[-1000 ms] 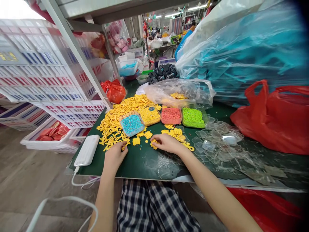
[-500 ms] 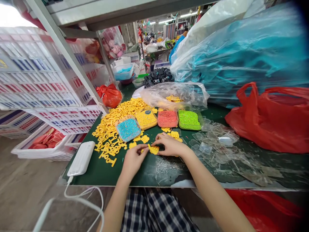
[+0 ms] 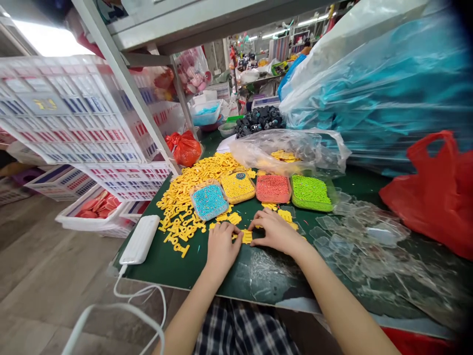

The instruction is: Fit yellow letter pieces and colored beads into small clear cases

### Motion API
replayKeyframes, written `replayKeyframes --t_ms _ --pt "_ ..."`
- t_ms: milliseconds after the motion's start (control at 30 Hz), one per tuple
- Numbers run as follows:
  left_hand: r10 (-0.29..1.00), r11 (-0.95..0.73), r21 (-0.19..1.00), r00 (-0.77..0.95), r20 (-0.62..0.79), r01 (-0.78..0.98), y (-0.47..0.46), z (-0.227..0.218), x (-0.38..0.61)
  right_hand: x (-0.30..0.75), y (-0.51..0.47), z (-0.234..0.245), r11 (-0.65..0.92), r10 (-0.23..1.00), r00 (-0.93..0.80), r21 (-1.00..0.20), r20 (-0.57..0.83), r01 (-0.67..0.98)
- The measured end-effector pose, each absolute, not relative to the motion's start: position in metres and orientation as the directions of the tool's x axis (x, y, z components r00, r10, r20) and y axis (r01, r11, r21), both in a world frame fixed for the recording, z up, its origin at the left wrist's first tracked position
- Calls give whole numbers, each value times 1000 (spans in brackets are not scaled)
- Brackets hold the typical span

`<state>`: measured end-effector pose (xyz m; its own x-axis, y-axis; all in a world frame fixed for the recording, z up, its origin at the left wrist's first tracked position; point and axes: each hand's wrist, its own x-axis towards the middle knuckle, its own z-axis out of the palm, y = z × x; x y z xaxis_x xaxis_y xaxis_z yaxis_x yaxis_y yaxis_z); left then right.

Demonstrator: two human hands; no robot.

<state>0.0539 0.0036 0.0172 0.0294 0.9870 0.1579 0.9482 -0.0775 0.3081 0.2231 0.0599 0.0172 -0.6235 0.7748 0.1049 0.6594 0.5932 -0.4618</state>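
A small flat yellow plastic piece point(image 3: 246, 236) with slots in it is at the table's near side, between my two hands. My left hand point(image 3: 222, 249) has its thumb and fingers closed on the piece's left end, its fingertips partly hidden. At the right end, the curved thumb and forefinger of my right hand point(image 3: 276, 230) hold the piece by its edges. More yellow pieces point(image 3: 234, 218) lie just beyond my fingers. Behind them are clear trays of tiny beads: blue point(image 3: 210, 200), yellow point(image 3: 238, 189), red point(image 3: 273, 188) and green point(image 3: 311, 191).
A heap of yellow plastic parts point(image 3: 199, 172) spreads over the left side. A white power bank point(image 3: 140, 240) with a cable lies by the left edge. Clear plastic pieces point(image 3: 369, 246) litter the right, near a red bag point(image 3: 436, 192). A metal shelf post point(image 3: 129, 84) rises at left.
The yellow piece was tilted up between my fingers and now lies flatter, its slotted face showing. My left hand has turned more palm down. The whole view has shifted, with the scene further right.
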Motion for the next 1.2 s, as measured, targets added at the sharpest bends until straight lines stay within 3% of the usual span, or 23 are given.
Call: replayKeyframes --t_ms 233,400,567,667,933,1033,1200 --pt "940 -308 505 175 293 806 17 34 42 228 64 15 614 758 -642 -458 115 643" --pt "937 -138 509 -55 346 850 60 72 -1 226 63 17 608 760 -641 -466 107 643" --pt "994 -107 223 104 24 969 107 75 -27 225 63 19 618 756 -643 -456 121 640" --pt "983 -157 160 170 -71 975 120 64 -28 225 61 22 599 769 -632 -449 93 663" --pt "986 -165 142 165 13 976 125 57 -33 224 60 22 616 761 -640 -431 106 660" --pt "990 -142 198 136 42 970 122 65 -41 225 61 19 630 752 -645 -431 133 646" --pt "956 -167 314 231 -180 935 117 79 -46 225 60 20 617 759 -639 -451 123 645"
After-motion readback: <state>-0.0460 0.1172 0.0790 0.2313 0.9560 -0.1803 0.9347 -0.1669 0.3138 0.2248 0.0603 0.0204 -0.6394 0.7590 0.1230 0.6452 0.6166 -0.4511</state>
